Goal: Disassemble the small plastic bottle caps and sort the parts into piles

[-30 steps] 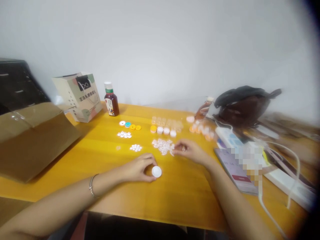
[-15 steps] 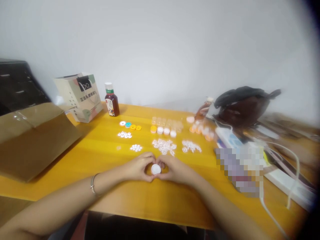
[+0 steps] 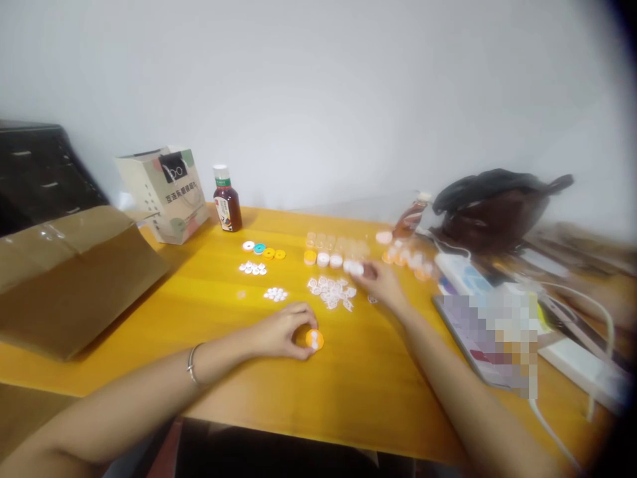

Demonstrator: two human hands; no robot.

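Observation:
My left hand is curled near the front of the table, with thumb and fingertips on a small orange round cap that has white in its middle. Further back and to the right, my right hand pinches a white round cap at the right end of a row of caps. That row includes an orange cap and white caps. Clear cups stand behind them. Several lacy white pieces lie in front; my right hand partly hides another group.
Small white discs and coloured rings lie left of centre. A dark red bottle, a paper bag and a cardboard box stand at left. A second bottle, black bag and white cable are at right.
My hands have parted. The right has moved back and right to the row with the white cap; the left stays in front, now with an orange cap at its fingertips.

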